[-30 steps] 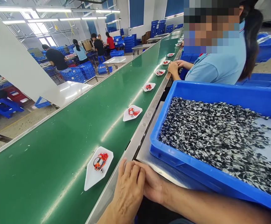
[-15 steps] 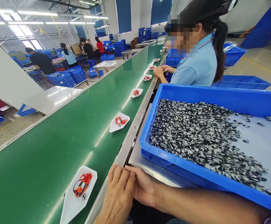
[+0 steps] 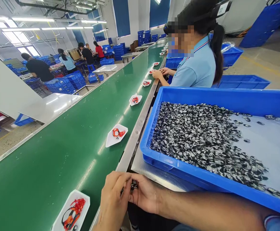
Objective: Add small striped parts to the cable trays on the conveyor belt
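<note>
My right hand is cupped around several small black-and-silver parts. My left hand meets it from the left, fingers curled and closed over a dark part at the edge of that handful; the fingertips are partly hidden. Both hands are by the metal rail of the green conveyor belt. Left of them, a white diamond-shaped tray carries red pieces, a black loop and a small dark part. To the right, a blue bin contains a large heap of the same black-and-silver parts.
Farther up the belt lies another white tray with red pieces, and more follow in a line. A co-worker in a light blue shirt sits beyond the bin. Blue crates and other people are in the background.
The trays have shifted down and left toward me. My hands have parted slightly, and the small black-and-silver parts between them now show.
</note>
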A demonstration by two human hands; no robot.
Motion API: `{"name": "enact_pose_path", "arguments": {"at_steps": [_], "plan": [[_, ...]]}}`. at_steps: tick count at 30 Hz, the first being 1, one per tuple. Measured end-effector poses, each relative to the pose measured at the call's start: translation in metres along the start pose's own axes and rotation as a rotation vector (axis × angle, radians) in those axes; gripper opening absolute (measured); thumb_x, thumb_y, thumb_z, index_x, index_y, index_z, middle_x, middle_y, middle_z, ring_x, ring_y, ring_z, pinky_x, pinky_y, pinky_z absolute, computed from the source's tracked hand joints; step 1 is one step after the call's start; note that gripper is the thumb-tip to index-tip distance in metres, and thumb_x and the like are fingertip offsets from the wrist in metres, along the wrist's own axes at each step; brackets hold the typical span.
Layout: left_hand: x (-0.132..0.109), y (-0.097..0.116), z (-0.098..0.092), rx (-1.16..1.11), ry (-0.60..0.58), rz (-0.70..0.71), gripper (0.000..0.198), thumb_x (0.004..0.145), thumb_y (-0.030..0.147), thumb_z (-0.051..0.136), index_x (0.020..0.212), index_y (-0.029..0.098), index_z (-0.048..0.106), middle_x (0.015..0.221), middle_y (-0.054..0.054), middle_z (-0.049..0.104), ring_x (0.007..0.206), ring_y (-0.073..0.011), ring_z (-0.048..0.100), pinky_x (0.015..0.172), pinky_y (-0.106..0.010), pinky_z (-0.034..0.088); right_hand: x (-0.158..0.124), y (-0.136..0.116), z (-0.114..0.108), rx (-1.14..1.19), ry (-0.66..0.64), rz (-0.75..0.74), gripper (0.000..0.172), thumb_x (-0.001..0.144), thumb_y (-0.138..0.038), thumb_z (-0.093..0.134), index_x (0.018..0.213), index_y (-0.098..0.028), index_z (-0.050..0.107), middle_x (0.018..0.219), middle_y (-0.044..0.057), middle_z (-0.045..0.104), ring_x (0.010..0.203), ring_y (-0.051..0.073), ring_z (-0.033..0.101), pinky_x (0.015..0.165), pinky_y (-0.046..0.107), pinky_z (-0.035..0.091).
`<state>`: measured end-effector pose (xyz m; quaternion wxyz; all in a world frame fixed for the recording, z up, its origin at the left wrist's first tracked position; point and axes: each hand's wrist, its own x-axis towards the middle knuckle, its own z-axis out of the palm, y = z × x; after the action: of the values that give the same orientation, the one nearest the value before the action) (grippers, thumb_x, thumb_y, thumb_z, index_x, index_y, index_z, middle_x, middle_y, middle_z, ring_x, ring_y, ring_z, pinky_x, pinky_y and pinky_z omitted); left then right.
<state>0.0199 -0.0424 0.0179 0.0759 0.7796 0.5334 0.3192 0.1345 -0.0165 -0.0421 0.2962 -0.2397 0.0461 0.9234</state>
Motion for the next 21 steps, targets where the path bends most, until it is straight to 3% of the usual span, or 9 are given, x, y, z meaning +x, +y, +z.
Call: {"name": "enact_pose_path", "arguments": {"at_steps": [5,13,16,19,21], "plan": [[0.006,-0.011,-0.012,-0.094,0.060,-0.294,0.014,0.083,0.034,0.051,0.092,0.024,0.057,0.086,0.003,0.059,0.082,-0.0099,0.055,0.074,-0.020,0.043,-0.001,-0.003,0.001,-0.014,0.006,0.057,0.020,0.085,-0.024,0.044,0.075,-0.010,0.053,0.064,0.003,0.053,0.053,0.011,0.053,0.049,0.020,0.044],[0.021,-0.021,-0.034,-0.115,0.102,-0.642,0.034,0.073,0.056,0.053,0.077,0.024,0.063,0.074,0.004,0.062,0.072,-0.0123,0.055,0.069,-0.022,0.040,0.002,-0.002,0.000,-0.032,0.002,0.070,0.018,0.084,-0.025,0.045,0.075,-0.011,0.052,0.064,0.003,0.052,0.053,0.011,0.053,0.049,0.020,0.043],[0.026,-0.030,-0.038,-0.141,0.089,-0.767,0.041,0.069,0.060,0.053,0.083,0.023,0.065,0.071,0.003,0.063,0.071,-0.0151,0.057,0.072,-0.025,0.041,0.001,-0.002,0.000,-0.033,0.008,0.061,0.016,0.083,-0.024,0.046,0.075,-0.011,0.052,0.064,0.003,0.052,0.053,0.011,0.052,0.049,0.020,0.042],[0.032,-0.041,-0.041,-0.113,0.075,-0.834,0.040,0.070,0.057,0.051,0.088,0.024,0.065,0.077,0.001,0.066,0.076,-0.0175,0.059,0.074,-0.028,0.041,0.001,-0.002,0.000,-0.028,0.003,0.056,0.015,0.082,-0.023,0.047,0.075,-0.012,0.052,0.065,0.003,0.052,0.054,0.011,0.052,0.050,0.020,0.042],[0.035,-0.049,-0.042,0.014,0.077,-0.797,0.033,0.072,0.052,0.050,0.083,0.025,0.065,0.081,0.001,0.065,0.077,-0.0178,0.057,0.073,-0.029,0.039,0.001,-0.001,-0.001,-0.026,-0.002,0.053,0.014,0.082,-0.023,0.048,0.075,-0.012,0.053,0.066,0.003,0.052,0.054,0.011,0.052,0.050,0.021,0.041]]}}
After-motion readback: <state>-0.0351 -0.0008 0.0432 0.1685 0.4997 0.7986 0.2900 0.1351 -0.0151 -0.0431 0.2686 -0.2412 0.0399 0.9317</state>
